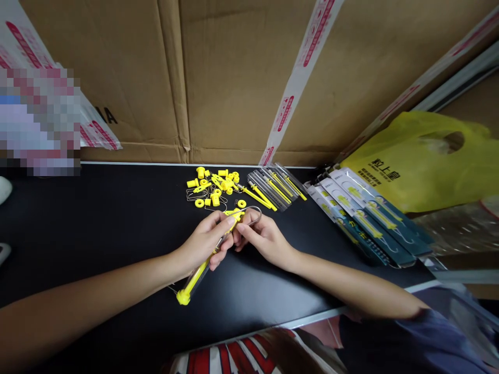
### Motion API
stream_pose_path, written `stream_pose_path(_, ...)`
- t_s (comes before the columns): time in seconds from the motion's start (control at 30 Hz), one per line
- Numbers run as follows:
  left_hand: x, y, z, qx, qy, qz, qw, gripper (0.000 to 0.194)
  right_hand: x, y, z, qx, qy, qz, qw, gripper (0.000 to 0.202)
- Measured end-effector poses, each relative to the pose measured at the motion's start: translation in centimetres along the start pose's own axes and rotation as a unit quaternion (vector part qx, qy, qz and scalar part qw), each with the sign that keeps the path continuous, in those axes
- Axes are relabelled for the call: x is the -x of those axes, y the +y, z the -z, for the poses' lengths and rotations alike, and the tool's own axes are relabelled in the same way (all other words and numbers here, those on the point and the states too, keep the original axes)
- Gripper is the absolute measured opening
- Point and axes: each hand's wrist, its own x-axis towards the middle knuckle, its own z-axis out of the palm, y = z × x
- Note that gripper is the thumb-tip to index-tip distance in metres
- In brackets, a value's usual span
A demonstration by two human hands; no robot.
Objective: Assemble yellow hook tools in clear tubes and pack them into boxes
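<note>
My left hand point(212, 236) is wrapped round a yellow and clear spring-scale tube point(197, 278), which slants down to a yellow end cap at lower left. A curved metal hook point(255, 209) shows at the upper end. My right hand point(265, 239) is closed at the hook's side, thumb and fingers pinched on its metal. Just beyond my hands lie loose yellow rings, caps and wire hooks point(212, 189) in a pile. Beside the pile, several clear tubes with yellow rods point(276, 184) lie in a row.
Packaged scales on cards point(370, 218) are stacked at the right, next to a yellow plastic bag point(421, 161). Large taped cardboard boxes point(241, 78) stand behind the black table point(97, 223). White objects point(3, 189) show at the left edge.
</note>
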Motion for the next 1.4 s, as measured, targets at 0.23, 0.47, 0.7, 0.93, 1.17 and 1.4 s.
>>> stream_pose_path(0.23,0.1,0.3,0.0,0.05,-0.018,0.032,0.998,0.033,0.5,-0.7,0.5,0.149,0.01,0.058,0.987,0.023)
stream_pose_path(0.47,0.2,0.5,0.1,0.074,-0.041,0.038,0.996,0.029,0.5,-0.7,0.8,0.221,0.01,0.1,0.97,0.02)
stream_pose_path(0.7,0.1,0.6,0.4,0.09,-0.088,0.043,0.991,0.026,0.5,-0.6,0.9,0.257,0.01,0.124,0.958,0.023)
stream_pose_path(0.93,-0.2,0.7,0.9,0.087,-0.139,0.04,0.986,0.028,0.5,-0.4,1.3,0.179,-0.006,0.091,0.98,0.024)
stream_pose_path(1.17,-0.2,1.1,1.3,0.094,-0.164,0.086,0.978,0.033,0.7,-0.4,1.3,0.078,-0.01,0.05,0.996,0.026)
stream_pose_path(1.4,-0.2,1.3,1.3,0.06,-0.16,0.085,0.982,0.032,0.8,-0.1,0.9,-0.005,-0.011,0.019,1.0,0.032)
